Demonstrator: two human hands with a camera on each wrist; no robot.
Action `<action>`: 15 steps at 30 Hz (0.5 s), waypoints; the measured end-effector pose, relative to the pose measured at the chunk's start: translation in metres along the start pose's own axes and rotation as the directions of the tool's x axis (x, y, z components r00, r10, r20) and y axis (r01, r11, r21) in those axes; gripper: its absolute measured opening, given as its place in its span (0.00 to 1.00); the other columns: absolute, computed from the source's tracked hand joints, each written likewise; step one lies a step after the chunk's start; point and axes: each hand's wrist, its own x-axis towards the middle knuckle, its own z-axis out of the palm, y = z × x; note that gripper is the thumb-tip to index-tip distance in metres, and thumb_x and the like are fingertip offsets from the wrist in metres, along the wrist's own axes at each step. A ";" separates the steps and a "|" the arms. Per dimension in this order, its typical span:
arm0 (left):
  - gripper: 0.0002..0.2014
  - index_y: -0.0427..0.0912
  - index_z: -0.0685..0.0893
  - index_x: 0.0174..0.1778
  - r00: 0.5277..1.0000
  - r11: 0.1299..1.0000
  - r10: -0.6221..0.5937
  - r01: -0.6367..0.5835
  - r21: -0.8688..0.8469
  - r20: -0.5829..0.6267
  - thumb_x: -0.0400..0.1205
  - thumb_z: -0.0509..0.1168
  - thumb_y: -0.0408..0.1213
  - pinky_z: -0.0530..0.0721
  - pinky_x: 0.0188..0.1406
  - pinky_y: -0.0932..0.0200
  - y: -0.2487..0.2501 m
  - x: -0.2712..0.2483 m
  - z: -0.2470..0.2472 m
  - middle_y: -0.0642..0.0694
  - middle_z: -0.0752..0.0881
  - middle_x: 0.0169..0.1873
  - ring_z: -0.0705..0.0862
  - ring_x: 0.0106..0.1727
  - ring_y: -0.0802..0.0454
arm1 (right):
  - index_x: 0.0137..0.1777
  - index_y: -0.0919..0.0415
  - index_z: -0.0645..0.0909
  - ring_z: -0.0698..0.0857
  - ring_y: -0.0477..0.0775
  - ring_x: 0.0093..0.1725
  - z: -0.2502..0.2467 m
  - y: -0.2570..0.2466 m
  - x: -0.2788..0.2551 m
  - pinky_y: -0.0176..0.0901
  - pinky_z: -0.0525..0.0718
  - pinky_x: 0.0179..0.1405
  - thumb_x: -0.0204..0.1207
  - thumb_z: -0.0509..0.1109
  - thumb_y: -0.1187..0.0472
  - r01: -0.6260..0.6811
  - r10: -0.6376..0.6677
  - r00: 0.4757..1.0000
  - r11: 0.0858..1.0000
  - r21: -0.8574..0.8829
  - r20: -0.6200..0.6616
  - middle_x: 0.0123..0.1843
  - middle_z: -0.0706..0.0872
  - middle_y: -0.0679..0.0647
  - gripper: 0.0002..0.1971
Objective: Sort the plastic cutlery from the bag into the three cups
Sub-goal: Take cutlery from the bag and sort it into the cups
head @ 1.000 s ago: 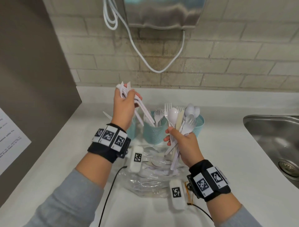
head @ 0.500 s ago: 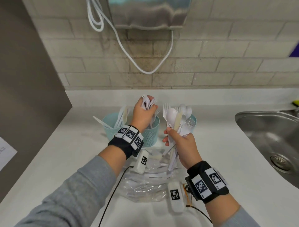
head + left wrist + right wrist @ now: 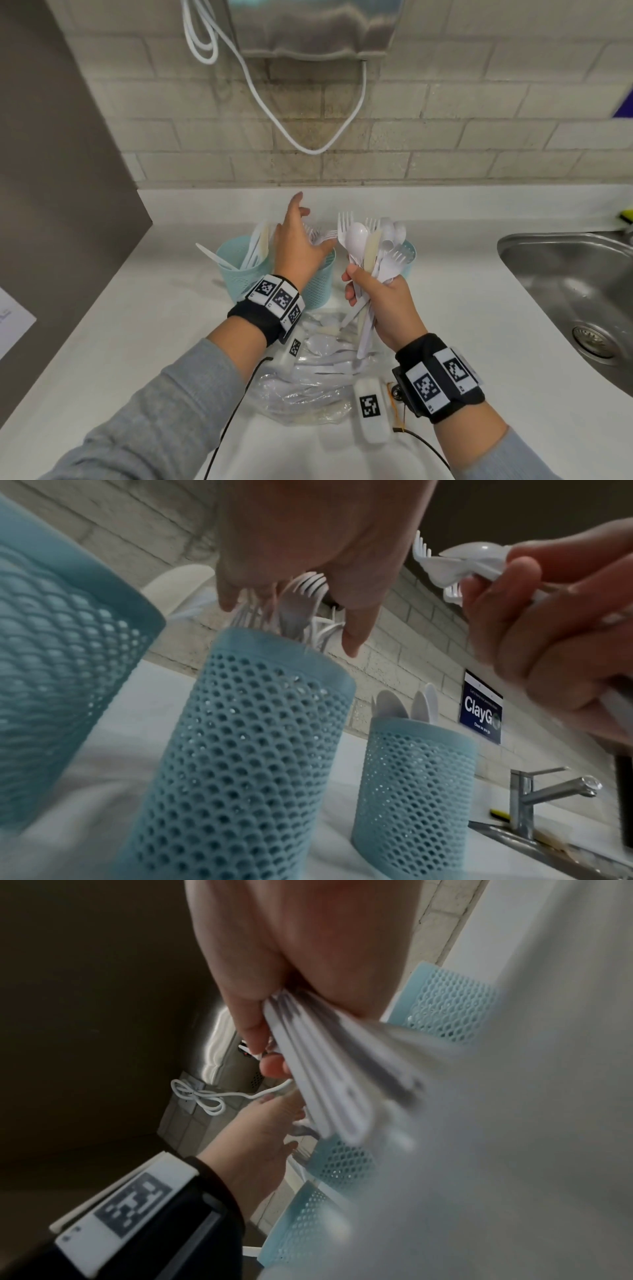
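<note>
Three pale blue mesh cups stand in a row on the white counter. The left cup holds knives, the middle cup forks, the right cup spoons. My left hand hovers over the middle cup with its fingers spread, holding nothing; its fingertips are at the fork tops. My right hand grips a mixed bundle of white cutlery by the handles, upright in front of the right cup. The clear bag lies below both wrists with several pieces inside.
A steel sink with a faucet lies to the right. A grey panel walls off the left. A white cable hangs from a metal dispenser on the brick wall. Two white tagged devices lie by the bag.
My left hand carried its bunch of forks right from over the left cup to the middle cup, let them drop in and spread open. My right hand kept its bundle in place.
</note>
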 end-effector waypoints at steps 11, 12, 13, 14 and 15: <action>0.10 0.48 0.85 0.55 0.983 0.984 0.179 -0.179 0.017 0.041 0.79 0.65 0.39 0.74 0.68 0.45 0.014 -0.004 -0.010 0.48 0.80 0.58 0.78 0.64 0.48 | 0.37 0.65 0.75 0.72 0.47 0.26 -0.002 0.004 0.001 0.36 0.75 0.29 0.69 0.77 0.71 0.021 -0.008 0.996 0.990 -0.142 0.091 0.27 0.74 0.52 0.11; 0.06 0.49 0.86 0.49 0.985 0.978 0.175 -0.172 -0.121 0.008 0.81 0.65 0.39 0.78 0.63 0.50 0.022 -0.008 -0.015 0.51 0.81 0.53 0.80 0.59 0.52 | 0.36 0.65 0.75 0.73 0.47 0.26 -0.002 0.004 0.001 0.36 0.75 0.30 0.68 0.77 0.71 0.038 -0.021 0.995 0.983 -0.180 0.099 0.28 0.74 0.53 0.12; 0.05 0.50 0.86 0.46 0.985 0.959 0.170 -0.160 -0.235 0.021 0.82 0.64 0.40 0.79 0.59 0.54 0.032 -0.013 -0.022 0.54 0.81 0.49 0.81 0.55 0.55 | 0.35 0.65 0.74 0.73 0.47 0.27 -0.001 0.005 0.001 0.36 0.76 0.31 0.68 0.77 0.71 0.048 -0.027 0.994 0.977 -0.210 0.103 0.28 0.74 0.52 0.12; 0.05 0.50 0.86 0.45 0.981 0.935 0.183 -0.153 -0.319 0.067 0.81 0.65 0.41 0.78 0.57 0.57 0.039 -0.018 -0.028 0.55 0.81 0.48 0.81 0.54 0.57 | 0.35 0.65 0.74 0.74 0.46 0.27 -0.001 0.005 0.001 0.36 0.76 0.32 0.68 0.77 0.71 0.053 -0.030 0.994 0.971 -0.233 0.104 0.28 0.74 0.51 0.13; 0.04 0.49 0.87 0.45 0.970 0.920 0.215 -0.163 -0.355 0.113 0.79 0.67 0.43 0.77 0.58 0.58 0.042 -0.023 -0.033 0.54 0.80 0.49 0.81 0.56 0.57 | 0.34 0.64 0.74 0.74 0.45 0.28 0.000 0.005 0.001 0.34 0.77 0.32 0.68 0.77 0.72 0.061 -0.035 0.994 0.965 -0.255 0.106 0.28 0.75 0.50 0.13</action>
